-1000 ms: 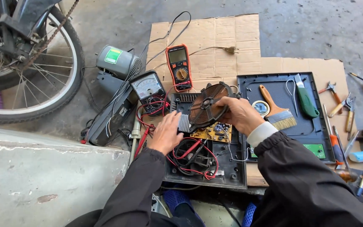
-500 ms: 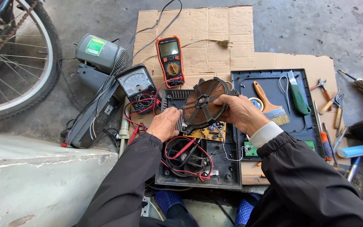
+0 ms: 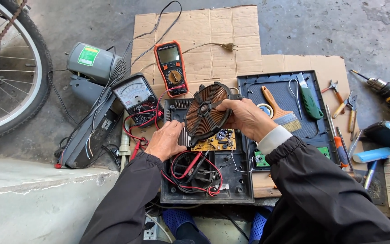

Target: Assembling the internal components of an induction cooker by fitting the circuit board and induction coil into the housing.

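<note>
Tilted higher now, copper coil disc (image 3: 205,115) gripped at opposite rims by right hand (image 3: 245,118) and left hand (image 3: 167,141).

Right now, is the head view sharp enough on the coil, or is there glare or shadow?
Head view: even daylight, no glare; copper coil sharp, tilted up by both hands; circuit board beneath lies in soft shadow; edges bend slightly from the wide lens.

Grey concrete floor (image 3: 339,27), flattened cardboard sheet (image 3: 204,31), pale concrete step (image 3: 37,203), daylight
</note>
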